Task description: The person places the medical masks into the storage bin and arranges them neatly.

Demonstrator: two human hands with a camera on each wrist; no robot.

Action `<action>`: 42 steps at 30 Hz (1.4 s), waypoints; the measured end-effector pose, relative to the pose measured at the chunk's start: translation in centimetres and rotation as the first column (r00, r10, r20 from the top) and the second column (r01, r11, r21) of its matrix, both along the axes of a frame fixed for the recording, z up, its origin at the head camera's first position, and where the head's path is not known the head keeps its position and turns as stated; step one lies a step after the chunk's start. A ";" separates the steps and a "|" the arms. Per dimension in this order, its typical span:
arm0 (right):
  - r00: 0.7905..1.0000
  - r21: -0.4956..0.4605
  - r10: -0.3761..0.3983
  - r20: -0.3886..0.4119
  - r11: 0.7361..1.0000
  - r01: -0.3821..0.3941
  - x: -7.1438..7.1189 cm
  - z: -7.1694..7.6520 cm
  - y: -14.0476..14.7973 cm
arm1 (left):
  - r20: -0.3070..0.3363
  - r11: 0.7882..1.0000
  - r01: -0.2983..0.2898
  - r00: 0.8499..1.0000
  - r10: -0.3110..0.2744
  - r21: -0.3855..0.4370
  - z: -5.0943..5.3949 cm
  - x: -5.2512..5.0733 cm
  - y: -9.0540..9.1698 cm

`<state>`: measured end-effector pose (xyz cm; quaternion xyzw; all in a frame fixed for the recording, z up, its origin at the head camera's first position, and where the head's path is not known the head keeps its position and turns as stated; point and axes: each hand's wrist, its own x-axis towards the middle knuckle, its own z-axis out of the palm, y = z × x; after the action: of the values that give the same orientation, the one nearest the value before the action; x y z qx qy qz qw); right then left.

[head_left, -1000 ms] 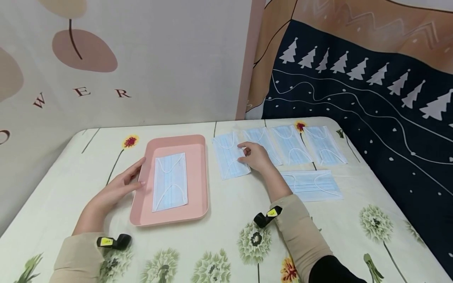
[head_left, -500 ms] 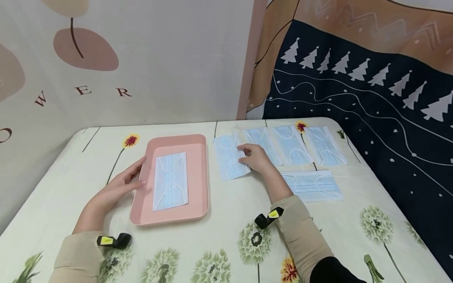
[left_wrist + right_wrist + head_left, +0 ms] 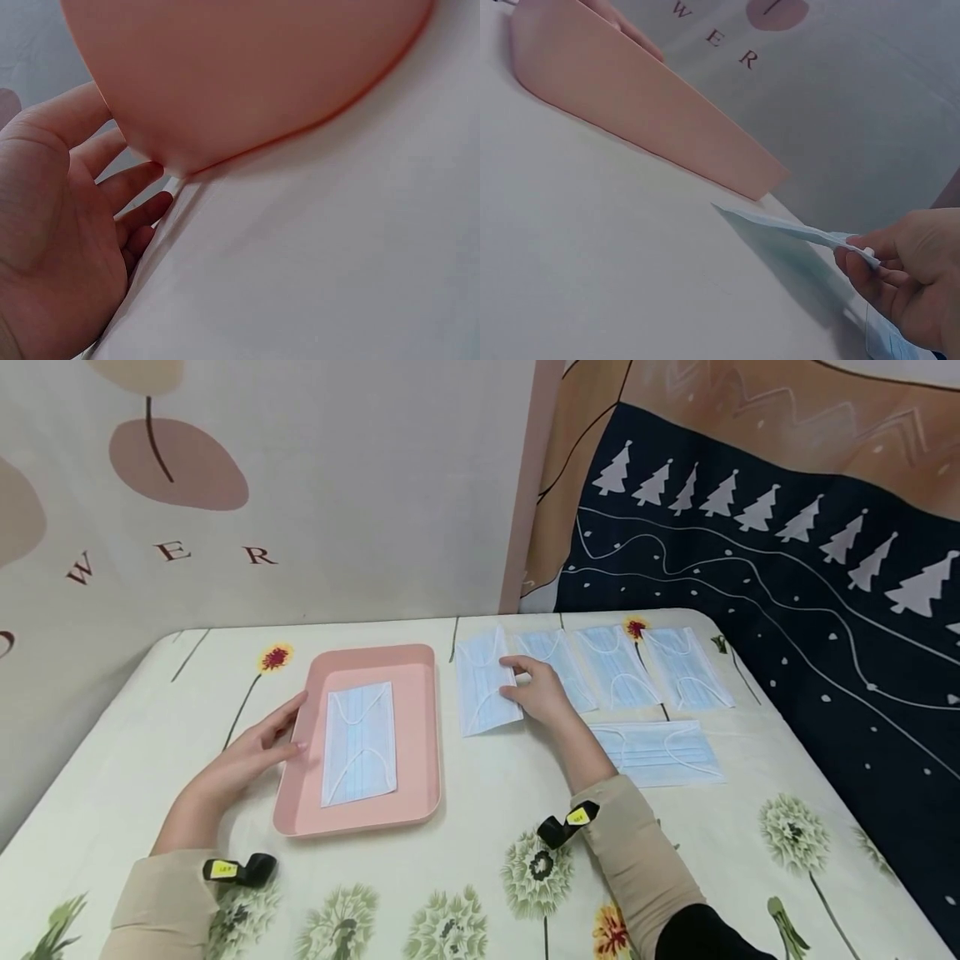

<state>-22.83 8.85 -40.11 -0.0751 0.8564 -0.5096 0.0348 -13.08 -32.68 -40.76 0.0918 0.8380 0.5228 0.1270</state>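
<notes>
A pink tray (image 3: 418,735) stands at left centre with one blue mask (image 3: 360,743) lying flat in it. My left hand (image 3: 243,760) grips the tray's left side, thumb on the rim; the left wrist view shows the fingers (image 3: 131,184) at the tray's outer wall (image 3: 247,82). Right of the tray, my right hand (image 3: 542,693) pinches the right edge of another blue mask (image 3: 486,685). In the right wrist view that mask (image 3: 780,225) is tilted up off the cloth, held between the thumb and fingers of the hand (image 3: 911,274).
Behind and right of my right hand lie three masks in a row, among them one in the middle (image 3: 618,668) and one at the right end (image 3: 688,668). Another mask (image 3: 667,753) lies sideways in front of them. A wall stands behind the flower-patterned tablecloth (image 3: 480,860).
The mask in my right hand has come up off the cloth and shifted slightly, its ear loops and outline changed in view. My left hand has stayed on the tray.
</notes>
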 end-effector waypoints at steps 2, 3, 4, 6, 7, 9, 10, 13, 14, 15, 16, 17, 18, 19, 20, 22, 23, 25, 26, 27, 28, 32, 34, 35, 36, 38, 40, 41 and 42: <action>1.000 -0.031 -0.023 -0.004 0.999 0.023 0.1 0.0 -0.2 | 0.002 1.000 -0.001 1.000 0.001 -0.003 0.0 0.0 0.0; 0.999 -0.050 -0.032 -0.006 0.998 0.032 0.2 0.0 -0.3 | 0.003 1.000 -0.002 1.000 0.002 -0.006 0.0 0.0 0.0; 0.999 -0.070 -0.039 -0.011 0.997 0.038 0.2 0.0 -0.4 | 0.003 1.000 -0.003 1.000 0.003 -0.007 0.0 0.1 0.0; 0.998 -0.109 -0.055 -0.021 0.993 0.052 0.3 0.1 -0.6 | 0.005 1.000 -0.007 1.000 0.007 -0.011 0.1 0.1 0.0; 0.998 -0.130 -0.061 -0.028 0.990 0.057 0.3 0.1 -0.8 | 0.006 1.000 -0.009 1.000 0.009 -0.016 0.1 0.1 0.0; 0.997 -0.168 -0.071 -0.039 0.984 0.064 0.4 0.3 -1.0 | 0.008 1.000 -0.011 1.000 0.011 -0.022 0.2 0.2 0.0; 0.996 -0.183 -0.078 -0.042 0.981 0.069 0.5 0.4 -1.2 | 0.010 1.000 -0.011 1.000 0.012 -0.023 0.2 0.2 0.0; 0.995 -0.224 -0.092 -0.035 0.971 0.082 0.6 0.7 -1.5 | 0.009 1.000 -0.009 1.000 0.009 -0.020 0.1 0.2 0.0; 0.995 -0.236 -0.095 -0.030 0.968 0.086 0.7 0.9 -1.6 | 0.004 1.000 -0.007 1.000 0.007 -0.015 0.1 0.1 -0.1; 0.995 -0.252 -0.096 -0.027 0.964 0.086 0.7 1.0 -1.7 | -0.002 1.000 -0.003 1.000 0.003 -0.006 0.0 0.1 -0.1; 0.995 -0.266 -0.098 -0.027 0.960 0.087 0.8 1.1 -1.8 | -0.010 1.000 0.001 1.000 -0.001 0.002 -0.1 0.1 -0.1; 0.995 -0.283 -0.098 -0.026 0.955 0.086 0.9 1.3 -1.9 | -0.018 1.000 0.005 1.000 -0.005 0.009 -0.1 0.1 -0.1; 0.995 -0.299 -0.098 -0.028 0.950 0.085 1.0 1.4 -1.9 | -0.025 1.000 0.008 1.000 -0.008 0.015 -0.2 0.1 -0.1; 0.995 -0.315 -0.098 -0.030 0.945 0.083 1.1 1.6 -2.0 | -0.032 1.000 0.013 0.999 -0.012 0.021 -0.3 0.1 -0.2; 0.995 -0.334 -0.097 -0.031 0.939 0.081 1.1 1.7 -2.0 | -0.041 0.999 0.017 0.999 -0.016 0.027 -0.4 0.1 -0.2; 0.995 -0.361 -0.092 -0.034 0.930 0.074 1.3 2.0 -2.2 | -0.049 0.999 0.022 0.999 -0.020 0.030 -0.4 0.0 -0.2; 0.995 -0.371 -0.090 -0.034 0.926 0.071 1.4 2.1 -2.2 | -0.050 0.999 0.023 0.998 -0.022 0.032 -0.5 0.0 -0.2; 0.996 -0.389 -0.084 -0.037 0.919 0.064 1.6 2.5 -2.3 | -0.050 0.999 0.025 0.998 -0.024 0.034 -0.5 0.0 -0.2; 0.996 -0.398 -0.081 -0.040 0.916 0.059 1.7 2.6 -2.4 | -0.048 0.999 0.024 0.999 -0.022 0.032 -0.5 0.0 -0.2; 0.996 -0.405 -0.078 -0.043 0.913 0.054 1.7 2.7 -2.4 | -0.042 0.999 0.021 0.999 -0.020 0.029 -0.4 0.0 -0.2; 0.996 -0.412 -0.075 -0.049 0.910 0.049 1.8 2.8 -2.4 | -0.037 0.999 0.018 0.999 -0.017 0.026 -0.4 0.0 -0.2; 0.995 -0.433 -0.067 -0.072 0.901 0.029 2.1 3.3 -2.6 | -0.023 1.000 0.009 1.000 -0.009 0.017 -0.3 -0.1 -0.1; 0.995 -0.439 -0.067 -0.080 0.898 0.025 2.2 3.5 -2.7 | -0.025 1.000 0.009 1.000 -0.009 0.017 -0.3 -0.1 -0.1; 0.994 -0.440 -0.066 -0.083 0.897 0.023 2.3 3.6 -2.8 | -0.026 1.000 0.009 1.000 -0.009 0.019 -0.3 -0.1 -0.1; 0.994 -0.440 -0.067 -0.084 0.898 0.024 2.3 3.7 -2.8 | -0.026 1.000 0.010 1.000 -0.009 0.020 -0.3 -0.2 -0.1; 0.994 -0.446 -0.065 -0.087 0.895 0.019 2.5 3.9 -3.0 | -0.026 1.000 0.009 1.000 -0.009 0.020 -0.3 -0.2 -0.1; 0.994 -0.454 -0.060 -0.086 0.891 0.015 2.7 4.1 -3.1 | -0.025 1.000 0.010 1.000 -0.009 0.021 -0.3 -0.2 -0.1; 0.995 -0.459 -0.058 -0.085 0.888 0.012 2.8 4.1 -3.2 | -0.026 1.000 0.011 1.000 -0.010 0.022 -0.3 -0.2 -0.1; 0.995 -0.464 -0.056 -0.084 0.886 0.010 2.9 4.2 -3.3 | -0.027 1.000 0.012 1.000 -0.011 0.023 -0.3 -0.2 -0.1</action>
<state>-19.96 5.58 -35.88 -0.0908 0.7120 -0.6954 -0.0335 -13.26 -32.76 -41.06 0.1051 0.8330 0.5304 0.1176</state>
